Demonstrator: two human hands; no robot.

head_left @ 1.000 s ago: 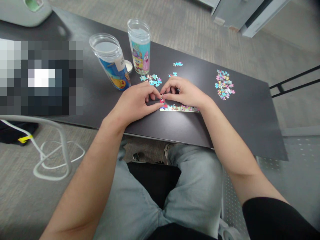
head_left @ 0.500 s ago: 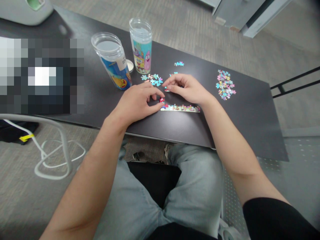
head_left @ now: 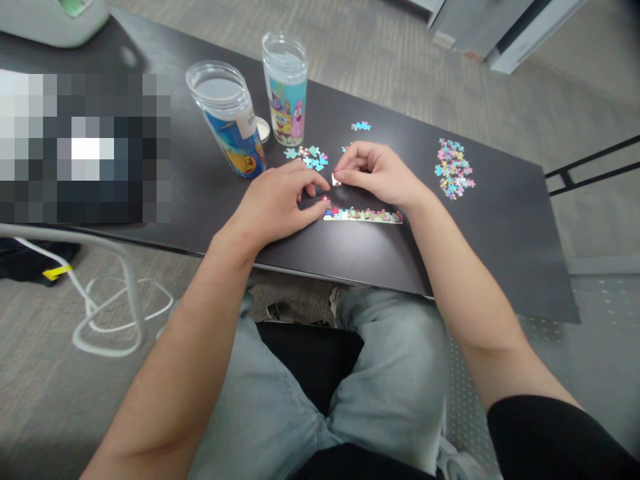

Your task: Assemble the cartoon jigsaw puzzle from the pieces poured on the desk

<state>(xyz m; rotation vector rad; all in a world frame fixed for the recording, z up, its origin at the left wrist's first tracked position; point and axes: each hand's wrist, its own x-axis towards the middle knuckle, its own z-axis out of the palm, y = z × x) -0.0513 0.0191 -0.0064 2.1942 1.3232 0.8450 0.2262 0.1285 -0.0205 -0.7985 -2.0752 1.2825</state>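
Note:
A joined strip of jigsaw puzzle pieces (head_left: 364, 216) lies along the near part of the dark table, with a red piece standing out at its left end. My left hand (head_left: 277, 200) rests beside that end; its thumb and index finger are apart, the thumb tip at the red piece. Between the thumb and fingers of my right hand (head_left: 373, 175) is a small puzzle piece (head_left: 336, 180), whitish on the side that shows, just above the strip. Behind my hands lies a loose group of puzzle pieces (head_left: 311, 159). Part of another piece is hidden behind my right fingers.
Two clear-topped cartoon canisters, a blue one (head_left: 233, 137) and a turquoise one (head_left: 286, 100), stand at the back left with a white lid (head_left: 263, 129) by them. More pieces form a pile (head_left: 453, 168) on the right, and a small cluster (head_left: 361, 126) lies at the far edge.
The piece in my right hand has been tilted, so its red face gives way to a whitish one. My left hand stays nearly in place. The whole view has shifted slightly.

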